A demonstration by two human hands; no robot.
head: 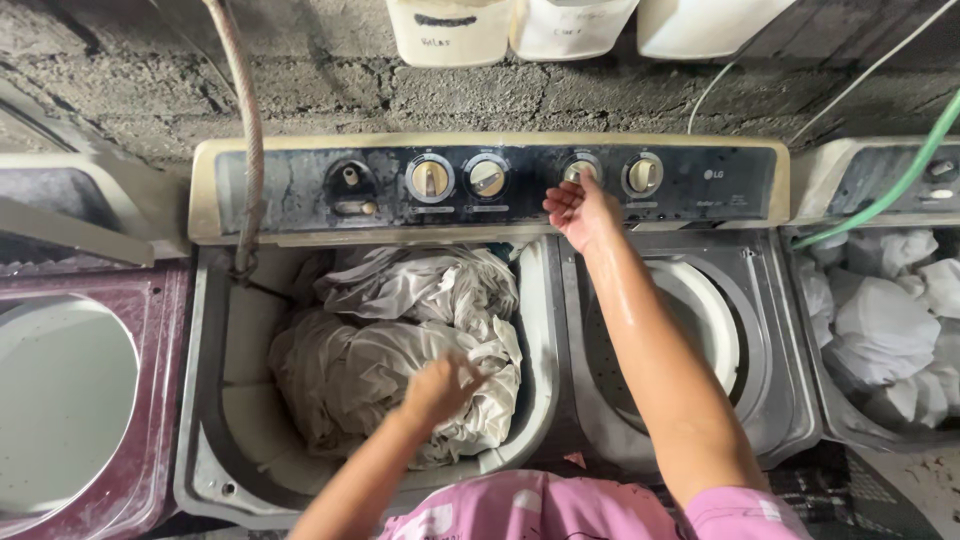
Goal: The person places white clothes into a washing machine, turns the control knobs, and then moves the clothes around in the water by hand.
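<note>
Laundry (pixel 400 340), pale grey-white and crumpled, fills the left wash tub (pixel 215 400) of the twin-tub washing machine (pixel 490 300) directly below me. My left hand (pixel 440 385) rests on top of that heap near its front right side, fingers curled loosely into the cloth; motion blur prevents me from confirming a firm grasp. My right hand (pixel 580 210) is raised to the control panel (pixel 300 190), fingers half-spread and released, with fingertips touching the third knob (pixel 581 170) of 4 round dials; no clamping on the knob is evident. My right forearm crosses above the spin tub (pixel 700 320), whose white inner lid is visible beside it. A hose (pixel 245 120) hangs down the wall into the wash tub's rear left corner. A second machine to the right holds white cloths (pixel 890 320), with a green hose (pixel 900 185) running across it. A maroon machine (pixel 90 400) stands at left.
</note>
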